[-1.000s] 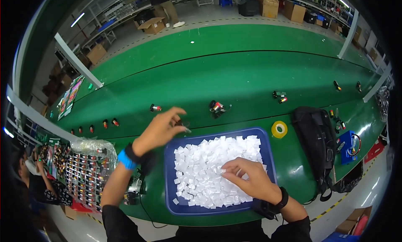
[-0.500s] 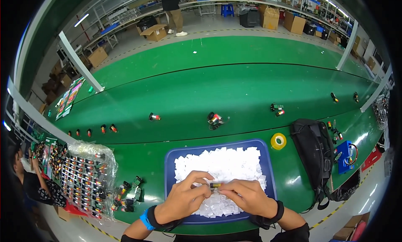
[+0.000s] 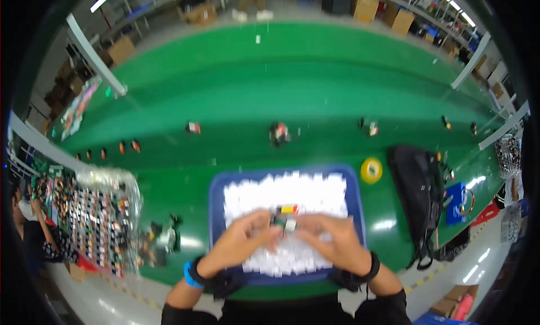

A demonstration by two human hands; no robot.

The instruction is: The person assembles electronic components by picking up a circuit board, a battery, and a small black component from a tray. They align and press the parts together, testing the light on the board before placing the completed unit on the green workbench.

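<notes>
Above a blue tray, my two hands meet at a small electronic part with a red and yellow cylinder. A dark green board and a white square show on its near side, but motion blurs the details. My left hand grips the part from the left with bent fingers. From the other side, the fingertips of my right hand close on its right end. Many small white paper-like pieces fill the tray beneath.
Bubble wrap with rows of similar parts lies at left, near a person's arm. Loose boards sit closer. Right of the tray are yellow tape, a black bag and a blue device. Several parts line the bench.
The view has tilted down, so the bench sits higher in the picture. The part has turned in my fingers, now showing its red and yellow cylinder, the board and a white square.
</notes>
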